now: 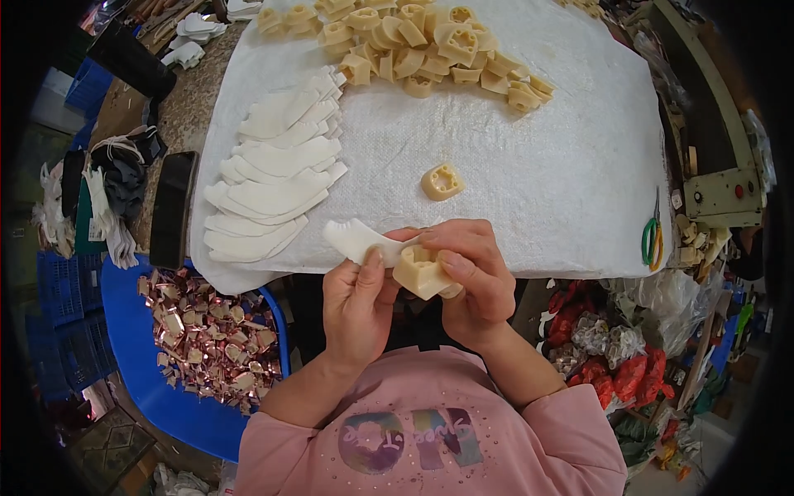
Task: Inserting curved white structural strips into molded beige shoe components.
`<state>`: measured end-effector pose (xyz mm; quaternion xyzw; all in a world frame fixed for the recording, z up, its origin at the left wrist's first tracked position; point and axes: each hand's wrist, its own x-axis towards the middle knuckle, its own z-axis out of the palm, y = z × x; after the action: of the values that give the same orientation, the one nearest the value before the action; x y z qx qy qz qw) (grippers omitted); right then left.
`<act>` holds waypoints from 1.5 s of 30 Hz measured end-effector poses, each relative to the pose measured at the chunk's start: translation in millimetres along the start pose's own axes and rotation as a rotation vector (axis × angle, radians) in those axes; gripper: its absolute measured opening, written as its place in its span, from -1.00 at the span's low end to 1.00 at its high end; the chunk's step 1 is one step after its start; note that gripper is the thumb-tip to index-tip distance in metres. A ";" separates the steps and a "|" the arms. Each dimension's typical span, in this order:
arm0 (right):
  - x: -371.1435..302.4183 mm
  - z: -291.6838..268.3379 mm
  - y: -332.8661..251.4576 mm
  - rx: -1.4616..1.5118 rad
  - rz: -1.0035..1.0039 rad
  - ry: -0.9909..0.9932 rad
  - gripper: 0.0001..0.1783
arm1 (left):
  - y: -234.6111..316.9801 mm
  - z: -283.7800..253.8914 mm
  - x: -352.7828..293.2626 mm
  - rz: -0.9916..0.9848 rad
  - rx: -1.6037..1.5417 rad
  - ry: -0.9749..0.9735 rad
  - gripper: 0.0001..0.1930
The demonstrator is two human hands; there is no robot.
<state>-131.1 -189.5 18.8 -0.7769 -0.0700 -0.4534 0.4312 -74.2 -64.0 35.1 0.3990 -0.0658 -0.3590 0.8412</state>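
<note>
My left hand pinches a curved white strip between thumb and fingers, near the front edge of the table. My right hand grips a beige hollow plastic piece, its fingers wrapped over the top and side. The strip's right end meets the beige piece, but my fingers hide how they join. Just beyond my hands lies a single similar beige piece. To the left, several curved white strips overlap in a long row. A heap of beige pieces covers the far part of the table.
A white woven sheet covers the table. Scissors with green and orange handles lie at its right edge. A black phone rests at the left. Below it, a blue tub holds shiny pink-brown pieces. A machine stands at right.
</note>
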 end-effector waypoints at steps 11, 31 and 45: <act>-4.2 0.5 3.4 -0.018 -0.015 -0.032 -0.40 | 1.0 -1.8 -6.1 0.040 0.111 -0.070 -0.57; 27.4 -13.1 -24.1 -0.611 0.045 -0.356 -0.66 | 23.2 -7.5 -0.5 0.393 0.908 0.073 -0.75; 16.0 -15.7 -8.1 -0.481 0.128 -0.411 -0.68 | 4.1 0.7 1.0 0.670 1.255 -0.037 -0.78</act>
<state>-135.9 -200.5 39.4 -0.9347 0.0023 -0.2624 0.2398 -71.5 -63.4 38.4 0.7603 -0.3934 0.0179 0.5165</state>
